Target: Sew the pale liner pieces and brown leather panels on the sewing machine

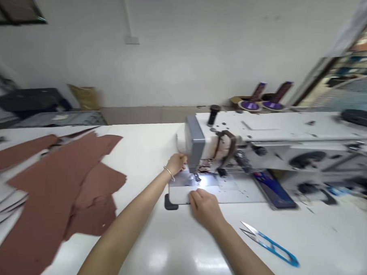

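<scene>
A white sewing machine [263,126] with a grey end cover stands in front of me, its lamp lighting the needle area. My left hand [178,163], with a bracelet at the wrist, is curled closed beside the left end of the machine head. Whatever its fingers hold, if anything, is hidden. My right hand [205,205] is closed at the front edge of the metal bed plate [238,192], below the needle, and anything within it cannot be made out. Thread snips [270,244] with blue handles lie on the table, right of my right hand.
Brown fabric pieces [60,180] lie on the white table [146,144] at the left. A phone [274,190] rests by the machine's bed. Two purple thread cones [273,101] stand behind the machine. Dark bundles [33,100] and a brown bag [83,96] sit at the back left.
</scene>
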Motion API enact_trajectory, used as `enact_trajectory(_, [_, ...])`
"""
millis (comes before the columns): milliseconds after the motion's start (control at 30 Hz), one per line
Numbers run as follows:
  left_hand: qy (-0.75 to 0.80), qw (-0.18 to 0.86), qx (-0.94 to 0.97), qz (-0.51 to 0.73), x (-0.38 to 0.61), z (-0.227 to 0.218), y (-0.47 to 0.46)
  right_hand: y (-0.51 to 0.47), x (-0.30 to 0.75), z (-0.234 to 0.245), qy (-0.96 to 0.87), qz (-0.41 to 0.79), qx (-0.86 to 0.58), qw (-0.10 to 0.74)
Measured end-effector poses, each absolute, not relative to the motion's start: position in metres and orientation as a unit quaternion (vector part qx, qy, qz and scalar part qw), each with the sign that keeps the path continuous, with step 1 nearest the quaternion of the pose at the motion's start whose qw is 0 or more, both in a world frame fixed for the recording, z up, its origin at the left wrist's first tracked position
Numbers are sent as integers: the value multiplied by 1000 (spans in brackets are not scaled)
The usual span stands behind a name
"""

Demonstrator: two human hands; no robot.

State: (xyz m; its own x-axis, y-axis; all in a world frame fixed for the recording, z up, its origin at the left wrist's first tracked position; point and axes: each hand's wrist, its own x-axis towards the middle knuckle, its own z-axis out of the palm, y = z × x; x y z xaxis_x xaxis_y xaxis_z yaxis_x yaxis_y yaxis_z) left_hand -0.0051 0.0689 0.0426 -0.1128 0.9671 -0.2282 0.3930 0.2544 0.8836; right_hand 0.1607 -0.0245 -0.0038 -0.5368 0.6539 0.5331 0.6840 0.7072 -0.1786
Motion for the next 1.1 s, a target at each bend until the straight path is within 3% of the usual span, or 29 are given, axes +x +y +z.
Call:
enact_trajectory(233, [805,88,474,347,-173,72,-89,-23,157,-8,-884,-26,-329,330])
enact_trajectory(300, [871,-114,432,205,-216,73,-132,-24,154,-7,-887,-30,-324,328])
enact_trajectory(333, [891,-129,413,141,-232,71,-147,-24,152,-7,-888,-32,-322,326])
enact_trajectory(467, [891,-64,443,69,-266,63,-168,-26,150,-7,-888,-45,-321,326])
enact_trajectory(800, [902,-15,359,241,-318,122,-153,-29,155,-6,-885,-32,-359,294])
enact_trajectory(1000, [827,35,416,376,-249,143,-144,-29,153,-5,-883,-8,-361,300])
enact_trajectory(1100, [760,139,466,432,-183,136,-132,-32,152,1,-878,55,-379,288])
